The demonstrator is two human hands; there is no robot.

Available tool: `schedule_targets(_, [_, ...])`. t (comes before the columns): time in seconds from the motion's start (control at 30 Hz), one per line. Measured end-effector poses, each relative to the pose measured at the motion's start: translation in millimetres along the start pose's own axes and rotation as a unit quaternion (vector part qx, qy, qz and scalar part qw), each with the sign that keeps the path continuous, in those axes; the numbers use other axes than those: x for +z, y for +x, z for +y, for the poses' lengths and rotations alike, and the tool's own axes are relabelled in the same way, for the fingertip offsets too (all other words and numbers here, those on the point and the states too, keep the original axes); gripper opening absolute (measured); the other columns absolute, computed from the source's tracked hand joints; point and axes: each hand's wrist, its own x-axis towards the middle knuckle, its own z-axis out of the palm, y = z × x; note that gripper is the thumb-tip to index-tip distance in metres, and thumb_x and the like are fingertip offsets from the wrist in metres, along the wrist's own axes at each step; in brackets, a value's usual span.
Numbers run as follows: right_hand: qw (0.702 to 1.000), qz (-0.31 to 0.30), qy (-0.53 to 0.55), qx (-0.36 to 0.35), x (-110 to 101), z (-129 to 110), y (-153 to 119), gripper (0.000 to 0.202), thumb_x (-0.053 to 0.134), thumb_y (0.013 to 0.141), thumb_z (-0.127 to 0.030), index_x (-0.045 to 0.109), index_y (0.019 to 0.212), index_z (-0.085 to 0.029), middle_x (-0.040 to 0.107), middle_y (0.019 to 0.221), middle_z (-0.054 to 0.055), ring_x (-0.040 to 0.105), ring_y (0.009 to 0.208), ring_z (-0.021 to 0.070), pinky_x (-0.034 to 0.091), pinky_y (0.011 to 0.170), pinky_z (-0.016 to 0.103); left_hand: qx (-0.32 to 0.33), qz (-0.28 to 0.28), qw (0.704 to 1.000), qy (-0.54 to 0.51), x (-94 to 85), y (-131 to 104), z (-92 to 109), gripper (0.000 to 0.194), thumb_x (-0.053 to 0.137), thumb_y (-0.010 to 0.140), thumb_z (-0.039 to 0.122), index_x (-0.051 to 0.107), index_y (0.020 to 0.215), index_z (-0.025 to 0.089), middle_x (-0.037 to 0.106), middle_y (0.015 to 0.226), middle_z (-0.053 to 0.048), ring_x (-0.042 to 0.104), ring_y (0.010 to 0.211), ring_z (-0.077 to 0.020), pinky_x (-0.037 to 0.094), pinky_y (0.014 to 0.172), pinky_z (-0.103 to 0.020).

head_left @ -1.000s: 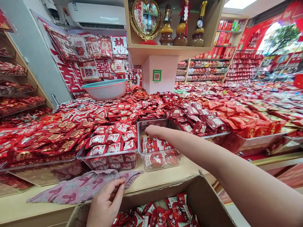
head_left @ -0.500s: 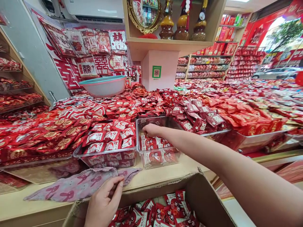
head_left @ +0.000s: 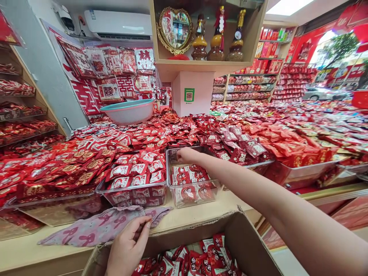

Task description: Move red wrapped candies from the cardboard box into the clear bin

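My right hand (head_left: 188,155) reaches into a clear plastic bin (head_left: 192,195), over its back part. Its fingers are curled downward, and whatever they hold is hidden. Red-and-white snack packets (head_left: 188,174) lie in rows at the front of this bin. Low in the view, my left hand (head_left: 129,243) hovers at the left edge of an open cardboard box (head_left: 240,234). Its thumb and forefinger come together at the tips, with nothing visible between them. Many loose packets (head_left: 198,260) of the same look lie inside the box.
A pink patterned cloth (head_left: 86,230) lies on the counter (head_left: 184,215) beside my left hand. Filled clear bins flank the working bin, including one of red-and-white packets (head_left: 138,180) at left. Behind stand a pale blue basin (head_left: 129,111) and a pillar (head_left: 179,86) under a shelf.
My right hand has shifted slightly toward the back of the bin, showing more of the packets in front. My left hand has barely moved. The view has tilted up a little.
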Motion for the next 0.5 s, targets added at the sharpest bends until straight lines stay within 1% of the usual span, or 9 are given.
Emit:
schedule_targets(0.07, [0.995,0.07,0.069,0.012,-25,-9,-21,0.015,0.051,0.071,-0.02,0.062,0.077,-0.013,0.063,0.075,0.005,0.053,0.065,0.0115,0.035,0.057,0.02,-0.014,-0.012,1.0,-0.009,-1.2,0,0,0.024,0.051,0.072,0.039,0.062,0.085,0.022,0.067,0.078,0.0,0.062,0.064,-0.0132,0.05,0.059,-0.02])
schedule_targets(0.13, [0.981,0.074,0.182,-0.01,-49,-25,-54,0.018,0.05,0.073,-0.024,0.061,0.081,-0.011,0.062,0.075,0.004,0.052,0.063,0.0091,0.036,0.056,0.019,-0.029,-0.023,0.999,-0.019,-1.1,0,0,0.025,0.051,0.072,0.04,0.062,0.085,0.022,0.067,0.078,0.0,0.062,0.063,-0.0134,0.05,0.059,-0.02])
schedule_targets(0.17, [0.968,0.032,0.243,-0.046,-57,-36,-74,0.02,0.05,0.074,-0.026,0.061,0.082,-0.011,0.061,0.074,0.003,0.051,0.061,0.0077,0.037,0.055,0.018,-0.034,-0.027,0.999,-0.025,-0.7,1,0,0.025,0.051,0.071,0.04,0.061,0.086,0.022,0.067,0.079,0.0,0.062,0.064,-0.0136,0.05,0.06,-0.021])
schedule_targets(0.23, [0.917,-0.158,0.332,-0.156,-58,-62,-116,0.019,0.049,0.074,-0.024,0.061,0.084,-0.014,0.06,0.07,0.0,0.051,0.058,0.0058,0.038,0.053,0.017,-0.039,-0.03,0.998,-0.03,0.8,1,-1,0.025,0.051,0.071,0.041,0.061,0.086,0.022,0.067,0.079,0.0,0.062,0.066,-0.0139,0.05,0.061,-0.021])
schedule_targets(0.3, [0.858,-0.344,0.307,-0.224,-30,-87,-153,0.012,0.052,0.07,-0.02,0.063,0.073,-0.016,0.059,0.063,-0.002,0.052,0.056,0.0068,0.038,0.05,0.017,-0.039,-0.027,0.999,-0.023,2.1,2,-1,0.026,0.051,0.071,0.041,0.061,0.085,0.023,0.068,0.079,0.001,0.062,0.068,-0.0143,0.05,0.062,-0.021])
schedule_targets(0.33, [0.846,-0.4,0.261,-0.237,-6,-98,-167,0.006,0.056,0.065,-0.016,0.061,0.062,-0.015,0.058,0.057,-0.002,0.052,0.053,0.008,0.037,0.048,0.018,-0.038,-0.024,0.999,-0.017,2.5,1,-1,0.026,0.051,0.071,0.042,0.061,0.085,0.023,0.068,0.079,0.001,0.062,0.069,-0.0144,0.05,0.063,-0.021])
schedule_targets(0.4, [0.843,-0.479,0.117,-0.215,56,-113,-189,0.022,0.064,0.05,-0.008,0.049,0.036,-0.014,0.05,0.041,-0.001,0.05,0.046,0.0111,0.034,0.041,0.02,-0.032,-0.022,0.999,-0.001,2.1,0,1,0.027,0.051,0.071,0.043,0.061,0.085,0.023,0.068,0.08,0.001,0.062,0.069,-0.0145,0.05,0.062,-0.021])
schedule_targets(0.47, [0.795,-0.579,-0.007,-0.182,119,-118,-204,0.038,0.065,0.047,-0.008,0.036,0.023,-0.015,0.045,0.035,0.001,0.051,0.043,0.0148,0.033,0.037,0.023,-0.024,-0.03,0.999,0.01,0.7,-2,5,0.027,0.05,0.071,0.043,0.061,0.086,0.023,0.067,0.082,0.0,0.062,0.066,-0.0141,0.05,0.061,-0.022])
schedule_targets(0.5, [0.778,-0.606,0.001,-0.166,145,-119,-209,0.038,0.065,0.046,-0.009,0.036,0.022,-0.016,0.044,0.034,0.0,0.05,0.042,0.0152,0.034,0.037,0.023,-0.02,-0.035,0.999,0.015,-0.3,-4,7,0.027,0.05,0.071,0.043,0.061,0.086,0.023,0.067,0.082,0.0,0.062,0.065,-0.0139,0.05,0.061,-0.022])
